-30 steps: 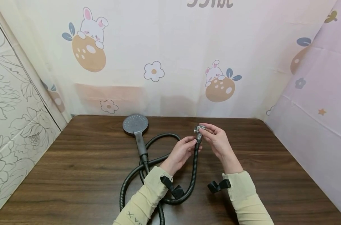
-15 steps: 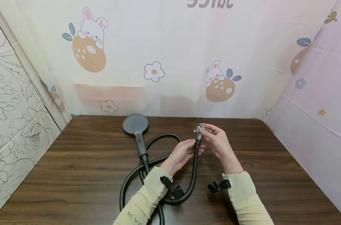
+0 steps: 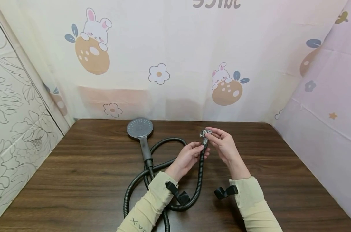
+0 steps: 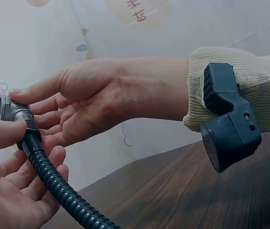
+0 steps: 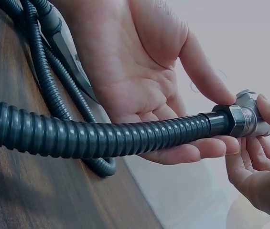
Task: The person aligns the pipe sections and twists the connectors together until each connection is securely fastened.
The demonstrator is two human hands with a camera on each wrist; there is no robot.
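My left hand (image 3: pixel 188 158) pinches the collar end of a black ribbed shower hose (image 3: pixel 200 174), its thumb against the hex nut (image 5: pixel 240 120) and fingers beneath. With thumb and fingertips, my right hand (image 3: pixel 223 145) grips the silver metal fitting (image 3: pixel 203 132) just above that nut. A few silver threads (image 5: pixel 248 119) show between nut and fitting in the right wrist view. The hose end is held up over the table, fitting uppermost in the head view. At the hose's other end, a grey round shower head (image 3: pixel 139 128) lies face up on the table.
Loops of the hose (image 3: pixel 129 190) cross on the dark wooden table (image 3: pixel 85 167), partly under my left forearm. A black camera mount (image 3: pixel 225 192) is strapped to each wrist. A printed curtain (image 3: pixel 181 96) hangs behind the table's back edge.
Half a second ago the left thumb was off the nut with the fingers stretched out further; now it presses the nut again. The right hand keeps its hold on the fitting.
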